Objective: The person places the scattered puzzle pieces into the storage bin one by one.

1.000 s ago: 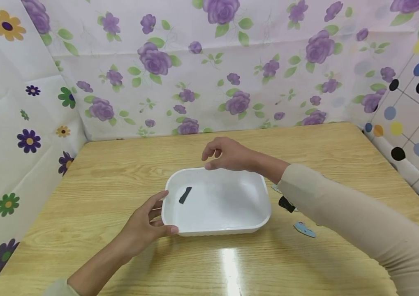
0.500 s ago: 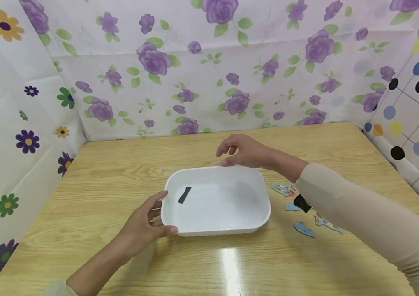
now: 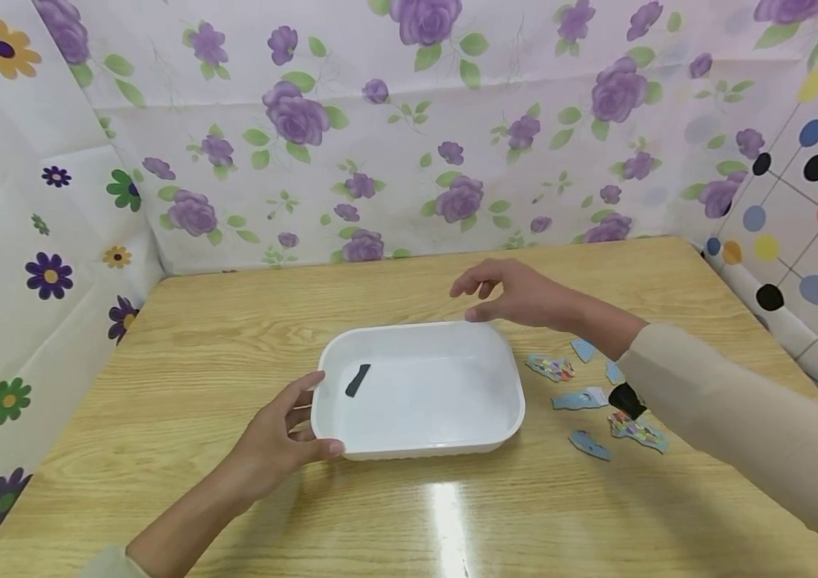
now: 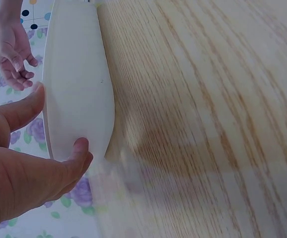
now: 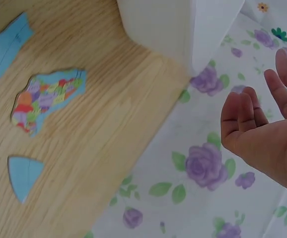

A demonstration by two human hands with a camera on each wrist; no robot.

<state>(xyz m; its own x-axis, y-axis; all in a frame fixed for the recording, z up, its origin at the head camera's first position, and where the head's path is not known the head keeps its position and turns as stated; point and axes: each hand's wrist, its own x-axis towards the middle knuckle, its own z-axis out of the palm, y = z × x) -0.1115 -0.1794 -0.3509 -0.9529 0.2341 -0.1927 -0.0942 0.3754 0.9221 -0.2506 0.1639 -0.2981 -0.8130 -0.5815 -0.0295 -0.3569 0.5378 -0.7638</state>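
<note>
A white plastic tray (image 3: 437, 447) stands on the table, with a small dark strip-like piece (image 3: 357, 380) lying inside near its left end. My left hand (image 3: 282, 433) grips the tray's left end, the thumb at the front corner and the fingers along the side. The left wrist view shows digits of that hand (image 4: 34, 168) against the tray's rim and outer wall. Over the tray's far right corner hovers my right hand (image 3: 524, 295), fingers loosely bent and nothing held. In the right wrist view the right hand (image 5: 262, 116) is likewise bare, apart from the tray.
Right of the tray lie several flat puzzle pieces, some light blue like this piece (image 3: 589, 445), others with a colourful map print like this map piece (image 3: 551, 368). A dark object (image 3: 626, 400) shows under the right wrist. Flowered sheets (image 3: 380, 160) hang behind the wooden table (image 3: 235, 321).
My right hand has moved right along the tray's far edge, uncovering more puzzle pieces. The dark object below the wrist moved with it. My left hand keeps its grip on the tray.
</note>
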